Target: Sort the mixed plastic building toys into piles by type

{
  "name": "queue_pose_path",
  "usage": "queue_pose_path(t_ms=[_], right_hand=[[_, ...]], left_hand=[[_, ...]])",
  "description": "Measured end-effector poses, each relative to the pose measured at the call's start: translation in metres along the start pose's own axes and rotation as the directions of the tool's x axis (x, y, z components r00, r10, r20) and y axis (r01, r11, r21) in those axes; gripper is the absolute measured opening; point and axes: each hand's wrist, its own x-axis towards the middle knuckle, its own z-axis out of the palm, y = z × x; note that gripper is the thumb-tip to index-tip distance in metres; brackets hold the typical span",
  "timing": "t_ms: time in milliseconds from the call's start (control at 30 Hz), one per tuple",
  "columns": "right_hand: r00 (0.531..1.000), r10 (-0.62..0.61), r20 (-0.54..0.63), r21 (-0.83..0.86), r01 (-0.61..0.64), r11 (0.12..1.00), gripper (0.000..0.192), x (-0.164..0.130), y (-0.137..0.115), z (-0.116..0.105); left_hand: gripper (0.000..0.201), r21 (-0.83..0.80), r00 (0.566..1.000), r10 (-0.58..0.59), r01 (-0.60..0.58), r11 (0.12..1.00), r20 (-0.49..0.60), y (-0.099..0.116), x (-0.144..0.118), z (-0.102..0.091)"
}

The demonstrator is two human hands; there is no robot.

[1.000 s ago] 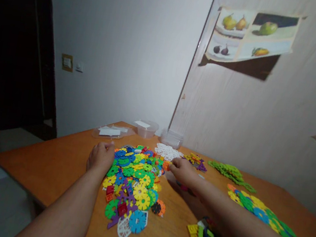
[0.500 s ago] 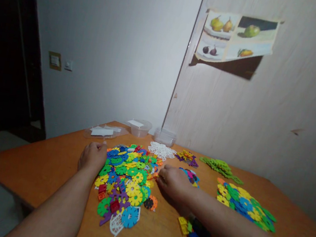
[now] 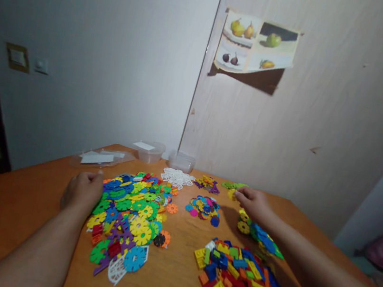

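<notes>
The right hand (image 3: 254,202) has left the big mixed pile of flat snowflake discs (image 3: 131,211), where it was picking half a second ago, and now reaches to the far right of the worktop (image 3: 15,213), its grip pinched narrow on what looks like a small yellow piece (image 3: 231,193) just beside the green pieces (image 3: 233,185); that suggests a piece being carried across to a colour group. The left hand (image 3: 82,190) has stayed at the left edge of the big pile, fingers curled loosely on the discs; I cannot tell whether it holds one. Between the hands lie a small pink and blue cluster (image 3: 204,208) and, nearer, a heap of bricks (image 3: 240,275). Open room is a bare strip between these piles and the wide bare left side; the wall (image 3: 322,134) stands close behind the right hand.
</notes>
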Motion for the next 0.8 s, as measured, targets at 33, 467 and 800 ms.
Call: queue_pose_path(t_ms=[33, 467, 800], right_hand=[[0.998, 0.051, -0.024, -0.025, -0.052, 0.998, 0.037, -0.002, 0.02, -0.007], [0.972, 0.228, -0.049, -0.221, -0.233, 0.947, 0.031, -0.041, 0.101, -0.014], [0.989, -0.122, 0.085, -0.079, 0.129, 0.989, 0.033, -0.013, -0.014, 0.013]], left_hand=[[0.062, 0.002, 1.0, 0.009, -0.009, 1.0, 0.002, 0.0, 0.0, 0.0], [0.059, 0.026, 1.0, 0.0, 0.0, 1.0, 0.016, 0.003, 0.0, -0.005], [0.056, 0.001, 1.0, -0.003, 0.003, 1.0, 0.002, 0.001, -0.001, -0.001]])
